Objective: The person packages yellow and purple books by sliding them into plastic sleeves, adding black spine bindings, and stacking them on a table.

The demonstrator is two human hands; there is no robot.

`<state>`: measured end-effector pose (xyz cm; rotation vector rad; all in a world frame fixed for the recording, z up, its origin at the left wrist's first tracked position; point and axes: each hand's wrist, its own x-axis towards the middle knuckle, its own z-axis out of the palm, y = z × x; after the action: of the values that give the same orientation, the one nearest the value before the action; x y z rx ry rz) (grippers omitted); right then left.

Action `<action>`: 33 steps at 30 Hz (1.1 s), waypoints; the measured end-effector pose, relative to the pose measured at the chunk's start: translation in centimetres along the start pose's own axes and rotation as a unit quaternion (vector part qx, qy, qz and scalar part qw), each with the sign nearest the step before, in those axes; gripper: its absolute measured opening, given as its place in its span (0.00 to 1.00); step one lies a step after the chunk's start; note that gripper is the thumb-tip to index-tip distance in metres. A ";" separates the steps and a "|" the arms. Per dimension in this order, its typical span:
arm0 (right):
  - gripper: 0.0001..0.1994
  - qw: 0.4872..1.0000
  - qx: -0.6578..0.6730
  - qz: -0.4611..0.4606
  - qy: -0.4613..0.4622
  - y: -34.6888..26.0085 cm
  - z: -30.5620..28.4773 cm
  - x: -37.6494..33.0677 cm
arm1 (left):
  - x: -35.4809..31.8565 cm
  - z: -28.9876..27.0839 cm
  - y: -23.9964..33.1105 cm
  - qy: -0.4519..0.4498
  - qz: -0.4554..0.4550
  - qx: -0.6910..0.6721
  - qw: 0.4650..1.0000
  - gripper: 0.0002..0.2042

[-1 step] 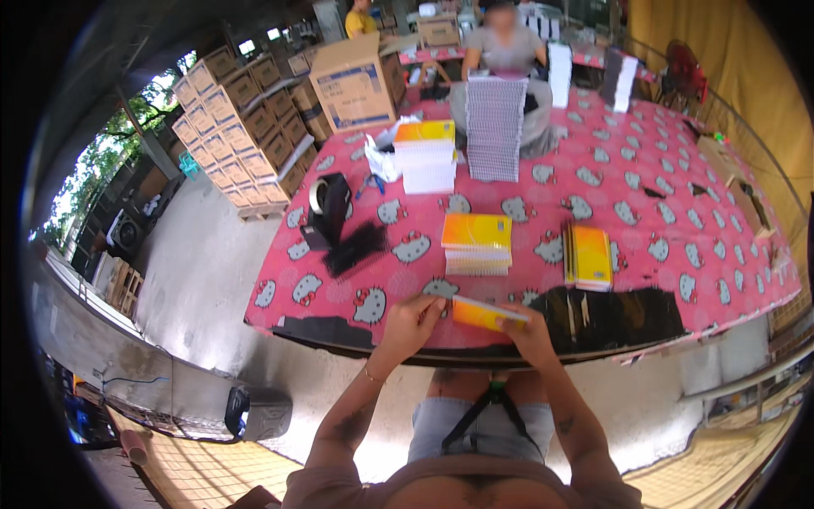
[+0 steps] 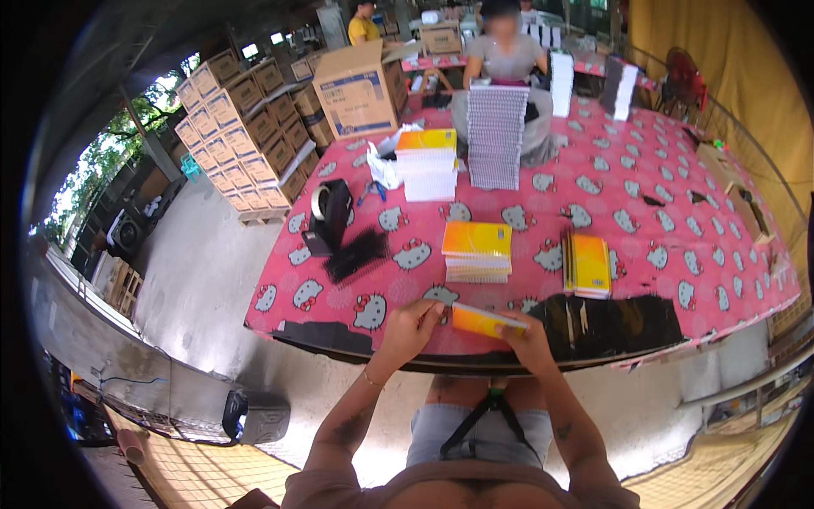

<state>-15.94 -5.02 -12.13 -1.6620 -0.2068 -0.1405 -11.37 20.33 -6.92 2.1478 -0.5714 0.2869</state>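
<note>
My right hand [image 2: 529,341] grips a small yellow-orange notebook [image 2: 479,321] by its right end, above the table's near edge. At the notebook's left end, my left hand [image 2: 412,331] is closed with thumb and fingertips pinched together; whatever is between them is too small to make out. Just beyond the hands stands a short stack of similar yellow notebooks [image 2: 477,240]. To its right lies a smaller pile of notebooks [image 2: 591,265] with dark edges showing on its left side.
A pink patterned cloth [image 2: 398,293] covers the table. On the left are a black tape dispenser [image 2: 329,219] and a bundle of thin black coils [image 2: 356,257]. Farther back stand a taller notebook stack [image 2: 428,174], a high paper stack [image 2: 495,140] and a carton [image 2: 358,95]. A person [image 2: 506,55] sits opposite.
The table and everything on it appear slightly lower in the picture. My hands and the notebook keep nearly the same pose.
</note>
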 end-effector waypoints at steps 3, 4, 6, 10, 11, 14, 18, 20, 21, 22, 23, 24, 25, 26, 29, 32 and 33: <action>0.14 0.999 0.026 0.024 -0.008 0.4 0.1 0.1 | 0.3 0.1 0.0 0.011 -0.007 -0.028 1.000 0.08; 0.14 0.999 0.032 0.035 -0.010 0.4 0.1 0.1 | 0.5 0.0 0.0 -0.002 -0.016 -0.018 1.000 0.08; 0.14 0.999 0.031 0.038 -0.003 0.6 0.1 -0.2 | 0.7 -0.4 0.3 -0.027 0.008 0.005 1.000 0.08; 0.12 0.998 0.042 0.036 -0.011 0.7 -0.2 -0.2 | 1.7 -1.1 0.4 -0.070 0.139 0.033 0.987 0.11; 0.13 0.998 0.037 0.038 -0.016 0.9 -0.2 -0.2 | 2.0 -1.1 0.0 -0.078 0.168 0.034 0.982 0.11; 0.13 0.998 0.026 0.043 -0.025 0.7 0.1 -0.1 | 2.0 -0.7 -1.5 -0.109 0.170 0.034 0.979 0.15; 0.12 0.999 0.026 0.040 -0.009 -0.4 0.1 -0.8 | 1.5 0.4 -0.1 -0.106 0.116 0.115 0.981 0.25; 0.12 0.998 0.050 0.029 0.021 -1.1 0.5 -0.9 | 1.1 1.0 3.4 -0.042 0.152 0.278 0.947 0.30; 0.12 0.997 0.069 0.022 0.042 -1.8 0.9 -0.9 | 0.8 1.9 3.3 -0.025 0.166 0.304 0.938 0.32; 0.12 0.994 0.089 0.018 0.062 -2.3 1.3 -0.9 | -0.4 3.0 2.7 -0.009 0.177 0.329 0.927 0.34; 0.12 0.993 0.102 0.008 0.060 -2.4 1.4 -0.7 | -1.5 3.9 1.8 0.004 0.186 0.352 0.917 0.37; 0.12 0.992 0.115 0.004 0.059 -2.5 1.6 -0.6 | -2.8 4.4 0.9 -0.003 0.192 0.362 0.912 0.39; 0.13 0.990 0.125 0.001 0.062 -2.6 1.4 -0.6 | -2.7 4.2 0.8 0.011 0.189 0.373 0.908 0.39; 0.13 0.993 0.103 0.004 0.053 -2.4 1.2 -0.6 | -2.4 3.9 0.7 0.025 0.185 0.384 0.904 0.40; 0.13 0.994 0.096 0.026 0.036 -2.1 1.4 -0.6 | -0.3 3.2 1.8 0.026 0.160 0.391 0.906 0.40; 0.13 0.988 0.137 0.043 0.049 -2.8 1.5 -1.2 | -3.0 4.3 0.9 0.002 0.193 0.358 0.913 0.40; 0.13 0.991 0.123 0.034 0.049 -2.5 1.3 -1.3 | -4.3 4.9 0.0 -0.008 0.217 0.342 0.914 0.40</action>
<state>-17.82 -3.60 -10.15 -1.4117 -0.0888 -0.1381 -15.15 17.63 -11.57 2.6646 -1.0815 0.8135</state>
